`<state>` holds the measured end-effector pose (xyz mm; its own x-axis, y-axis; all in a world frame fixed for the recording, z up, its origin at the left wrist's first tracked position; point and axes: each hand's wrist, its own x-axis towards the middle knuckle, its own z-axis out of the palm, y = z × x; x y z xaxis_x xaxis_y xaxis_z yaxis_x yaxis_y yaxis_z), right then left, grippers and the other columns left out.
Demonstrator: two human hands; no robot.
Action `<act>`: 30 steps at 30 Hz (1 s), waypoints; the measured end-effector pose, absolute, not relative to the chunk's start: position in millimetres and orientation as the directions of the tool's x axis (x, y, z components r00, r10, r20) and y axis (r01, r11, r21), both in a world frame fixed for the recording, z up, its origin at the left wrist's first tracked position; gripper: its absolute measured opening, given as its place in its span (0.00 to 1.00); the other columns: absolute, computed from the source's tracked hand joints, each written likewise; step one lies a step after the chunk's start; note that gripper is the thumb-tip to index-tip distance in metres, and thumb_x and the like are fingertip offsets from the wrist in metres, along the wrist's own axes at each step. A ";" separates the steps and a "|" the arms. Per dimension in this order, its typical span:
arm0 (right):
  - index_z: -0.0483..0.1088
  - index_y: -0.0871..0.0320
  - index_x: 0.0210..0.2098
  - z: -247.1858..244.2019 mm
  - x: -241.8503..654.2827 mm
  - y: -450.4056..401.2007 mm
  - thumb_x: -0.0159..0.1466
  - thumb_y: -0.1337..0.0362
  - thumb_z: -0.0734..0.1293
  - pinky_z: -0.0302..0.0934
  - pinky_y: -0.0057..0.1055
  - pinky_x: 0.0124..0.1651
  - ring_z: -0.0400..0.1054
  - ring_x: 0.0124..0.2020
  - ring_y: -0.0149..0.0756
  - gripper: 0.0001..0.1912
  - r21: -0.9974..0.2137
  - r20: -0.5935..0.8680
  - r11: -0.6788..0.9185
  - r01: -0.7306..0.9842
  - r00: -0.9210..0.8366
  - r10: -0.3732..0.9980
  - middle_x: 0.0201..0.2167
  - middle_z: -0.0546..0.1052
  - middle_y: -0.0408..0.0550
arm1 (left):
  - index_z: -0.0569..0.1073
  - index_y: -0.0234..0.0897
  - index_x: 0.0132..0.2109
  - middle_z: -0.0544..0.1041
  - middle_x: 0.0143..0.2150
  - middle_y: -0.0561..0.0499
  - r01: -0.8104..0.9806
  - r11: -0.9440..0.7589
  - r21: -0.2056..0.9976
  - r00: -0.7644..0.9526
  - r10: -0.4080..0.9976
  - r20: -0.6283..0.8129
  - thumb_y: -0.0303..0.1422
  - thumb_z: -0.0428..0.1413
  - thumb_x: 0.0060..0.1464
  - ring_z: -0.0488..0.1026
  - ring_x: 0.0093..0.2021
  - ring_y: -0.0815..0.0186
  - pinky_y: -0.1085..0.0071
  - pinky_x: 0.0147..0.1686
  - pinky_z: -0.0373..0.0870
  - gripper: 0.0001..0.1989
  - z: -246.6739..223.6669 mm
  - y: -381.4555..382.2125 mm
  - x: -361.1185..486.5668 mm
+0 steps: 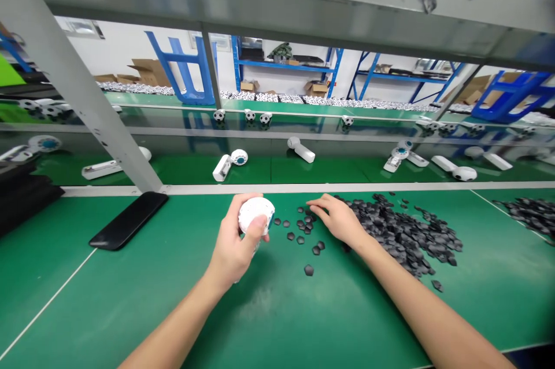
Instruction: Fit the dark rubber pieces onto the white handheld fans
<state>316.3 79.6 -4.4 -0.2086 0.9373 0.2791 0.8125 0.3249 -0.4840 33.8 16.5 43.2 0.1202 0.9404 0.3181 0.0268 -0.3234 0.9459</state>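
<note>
Two bare forearms (182, 328) reach in from the near edge over a broad green workbench mat (368, 311) marked with thin white lines. Overhead, a grey steel shelf beam (277, 4) crosses the whole view, and a slanted grey steel upright (82, 80) stands to the left, partly blocking the view of the far shelves. Past a white rail (329, 188) lies a lower green shelf carrying white elongated plastic units (223, 166), some with round blue-centred heads. A row of small black-and-white patterned domes (219, 115) sits farther off. Left of the hands rests a flat glossy black slab (129, 220), with dark folded cloth (26, 198) at the far left edge. A large heap of matt black hexagonal pieces (399, 236) spreads right of the hands, a second heap (526, 216) lies at the far right, and loose pieces are scattered near the hands, one (309, 270) alone on the near side. The left hand (236, 244) is closed around a white round plastic dome (255, 213), fingers curled behind it and thumb pressed across its face, holding it above the mat. The right hand (336, 218) lies open, fingers loosely spread, tips at the heap's left edge, holding nothing visible.
</note>
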 end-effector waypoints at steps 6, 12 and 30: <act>0.81 0.50 0.41 -7.1 310.2 85.8 0.70 0.55 0.68 0.66 0.35 0.45 0.74 0.45 0.43 0.10 -0.467 0.256 0.338 0.817 -0.240 0.936 0.41 0.79 0.47 | 0.65 0.41 0.57 0.77 0.38 0.51 -0.050 -0.299 0.953 0.088 0.949 0.302 0.47 0.57 0.64 0.76 0.30 0.65 0.70 0.30 0.71 0.22 40.3 21.6 33.1; 0.75 0.53 0.38 0.1 312.5 83.1 0.70 0.56 0.66 0.63 0.32 0.34 0.72 0.29 0.37 0.09 -0.573 0.260 0.304 0.761 -0.184 0.948 0.31 0.80 0.42 | 0.66 0.42 0.58 0.76 0.35 0.52 -0.080 -0.294 0.952 0.132 0.944 0.303 0.45 0.60 0.62 0.75 0.29 0.66 0.71 0.30 0.71 0.23 38.5 28.1 25.9; 0.79 0.56 0.34 19.8 277.0 34.5 0.68 0.53 0.71 0.69 0.28 0.29 0.77 0.28 0.36 0.13 -0.927 0.125 0.222 0.304 -0.307 0.943 0.28 0.83 0.45 | 0.68 0.49 0.64 0.69 0.61 0.45 0.464 -0.517 0.719 0.290 0.856 0.428 0.37 0.66 0.56 0.68 0.63 0.52 0.57 0.63 0.64 0.30 29.7 29.7 32.1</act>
<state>277.0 34.5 19.8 -0.3073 0.9434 0.1249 0.3038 0.2217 -0.9266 32.1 29.7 29.7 0.2905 0.8559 0.4279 0.4638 -0.5171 0.7194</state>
